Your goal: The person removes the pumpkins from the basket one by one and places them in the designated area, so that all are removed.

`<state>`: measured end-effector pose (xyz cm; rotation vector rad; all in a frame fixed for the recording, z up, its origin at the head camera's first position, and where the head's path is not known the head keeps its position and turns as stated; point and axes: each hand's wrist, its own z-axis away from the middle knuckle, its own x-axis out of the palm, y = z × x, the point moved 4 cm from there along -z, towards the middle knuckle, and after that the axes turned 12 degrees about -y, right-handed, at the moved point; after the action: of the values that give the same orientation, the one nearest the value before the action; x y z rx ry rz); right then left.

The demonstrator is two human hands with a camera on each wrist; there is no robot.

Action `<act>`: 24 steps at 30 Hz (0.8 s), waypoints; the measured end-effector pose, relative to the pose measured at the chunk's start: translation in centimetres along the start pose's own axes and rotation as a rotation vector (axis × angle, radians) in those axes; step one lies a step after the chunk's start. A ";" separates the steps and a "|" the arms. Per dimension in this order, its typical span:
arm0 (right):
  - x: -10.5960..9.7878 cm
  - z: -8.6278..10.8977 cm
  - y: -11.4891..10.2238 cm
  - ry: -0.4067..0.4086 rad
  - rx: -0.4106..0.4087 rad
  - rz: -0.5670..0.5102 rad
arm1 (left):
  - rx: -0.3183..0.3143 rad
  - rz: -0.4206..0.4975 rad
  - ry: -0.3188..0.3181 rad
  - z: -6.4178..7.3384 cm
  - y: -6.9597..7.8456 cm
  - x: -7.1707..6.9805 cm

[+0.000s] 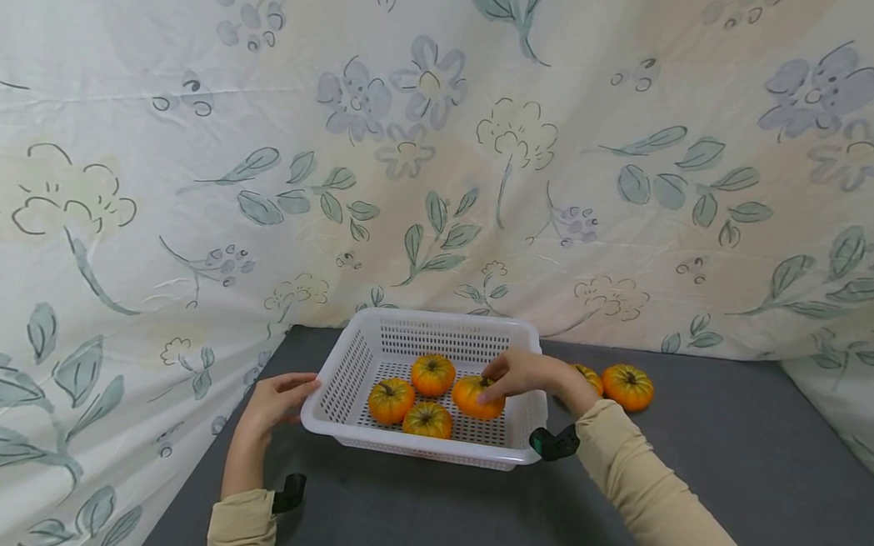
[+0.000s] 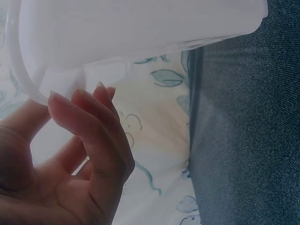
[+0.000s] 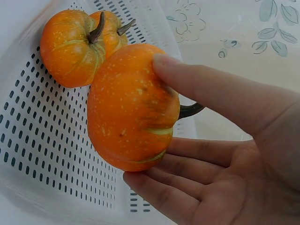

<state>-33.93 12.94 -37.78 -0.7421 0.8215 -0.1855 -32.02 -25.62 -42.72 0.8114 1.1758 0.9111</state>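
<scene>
My right hand [image 1: 524,373] holds a small orange pumpkin [image 3: 131,110] over the right half of a white plastic basket [image 1: 417,448]. In the right wrist view, the thumb presses one side of the pumpkin and the fingers support the other, with its dark stem toward the palm. Three more pumpkins sit inside on the slotted floor, one of them a ribbed pumpkin [image 1: 433,375] toward the back. At the basket's left end, my left hand [image 1: 276,401] pinches the rim between thumb and fingertips; the left wrist view shows the rim [image 2: 21,70] there.
Behind my right wrist, an orange pumpkin [image 1: 628,387] lies on the dark grey table [image 1: 726,458], beside another partly hidden pumpkin [image 1: 588,377]. A floral cloth [image 1: 444,165] hangs along the table's back edge and left side.
</scene>
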 end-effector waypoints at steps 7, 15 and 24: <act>-0.4 0.7 0.0 0.014 -0.017 0.017 | 0.004 -0.001 -0.001 0.2 0.2 0.0; -1.3 1.9 0.0 0.038 -0.058 0.014 | -0.002 -0.002 -0.004 0.2 0.2 0.1; -2.3 2.8 0.5 0.079 -0.063 -0.033 | -0.013 0.001 0.003 -0.1 0.0 0.0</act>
<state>-33.50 15.78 -35.53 -0.8116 0.8934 -0.2204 -32.08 -25.61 -42.75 0.8007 1.1715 0.9199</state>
